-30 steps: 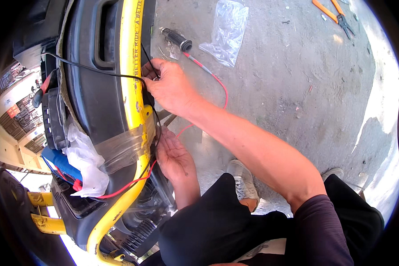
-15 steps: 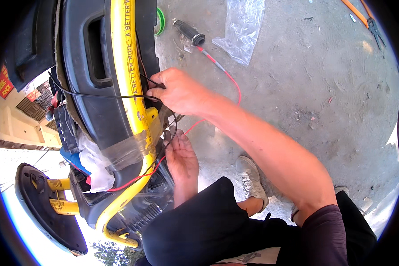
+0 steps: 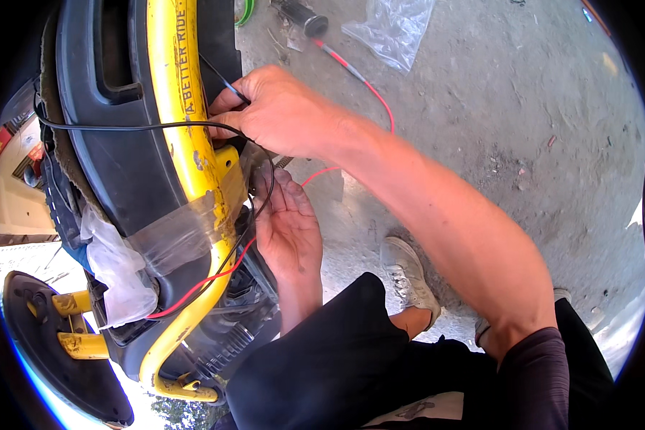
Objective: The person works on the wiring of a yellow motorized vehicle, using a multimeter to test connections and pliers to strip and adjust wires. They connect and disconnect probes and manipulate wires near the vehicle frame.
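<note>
My right hand (image 3: 269,115) reaches in from the right to the yellow tube frame (image 3: 186,158), its fingers closed on a thin black cable (image 3: 150,127) beside a dark plastic body panel (image 3: 111,165). Below it, my left hand (image 3: 290,236) is palm-up with fingers extended and slightly bent, touching the hanging black wires near a corrugated hose. A red wire (image 3: 233,266) crosses the lower tube. Clear plastic wrap (image 3: 165,236) and a crumpled white bag (image 3: 118,272) cling around the vehicle's middle.
On the concrete ground (image 3: 516,179) lie a black handlebar grip (image 3: 301,18) with a red cable, a clear plastic bag (image 3: 387,36) and a green ring (image 3: 245,11). My shoe (image 3: 405,276) stands below. A black plate on yellow tubes (image 3: 50,358) projects at the lower left.
My left hand has risen, its fingers now higher among the wires just under my right hand. My right hand still grips the cable. The view has shifted, and the pliers have mostly left it.
</note>
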